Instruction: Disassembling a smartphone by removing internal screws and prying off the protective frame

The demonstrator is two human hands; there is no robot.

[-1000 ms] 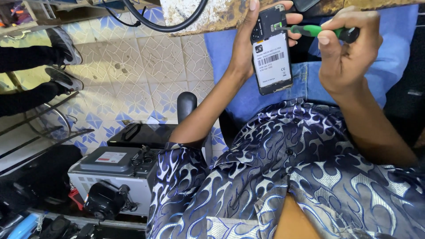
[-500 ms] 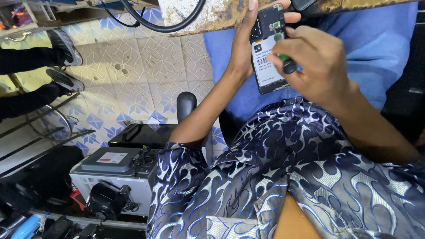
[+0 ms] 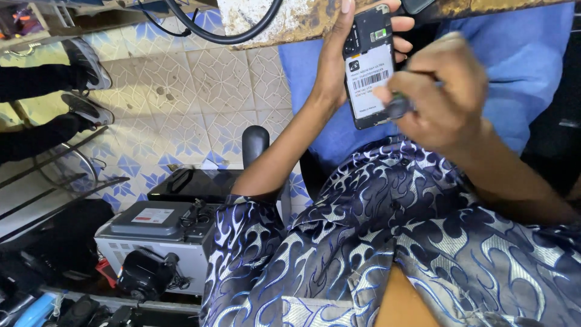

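A: Since the camera looks straight down, what lies nearest?

B: A patterned shirt (image 3: 387, 242), dark blue with pale flame shapes, fills the near right. At near left a grey box-shaped machine (image 3: 160, 233) stands on the floor, with a black round part at its front and a black case (image 3: 200, 184) just behind it.

A: And the hands?

B: The right hand (image 3: 439, 97) is curled shut around a small tool (image 3: 399, 108); only its dark end shows below the fingers, blurred. That end sits at the lower right edge of the phone (image 3: 369, 63).

A: Who holds the phone?

B: The left hand (image 3: 339, 66) is clamped on it from the left side, thumb up along the edge, fingertips wrapping the right side. The phone stands upright with its back cover off, showing a white label over the battery and dark parts at the top. It is held over blue trousers (image 3: 514, 60).

A: The two hands, close?

B: Near each other, meeting only through the tool and the phone.

A: Farther off?

B: A worn table edge (image 3: 290, 21) with a black cable (image 3: 224, 33) hanging below it, a tiled floor (image 3: 181, 97), and at far left another person's shoes (image 3: 88, 60).
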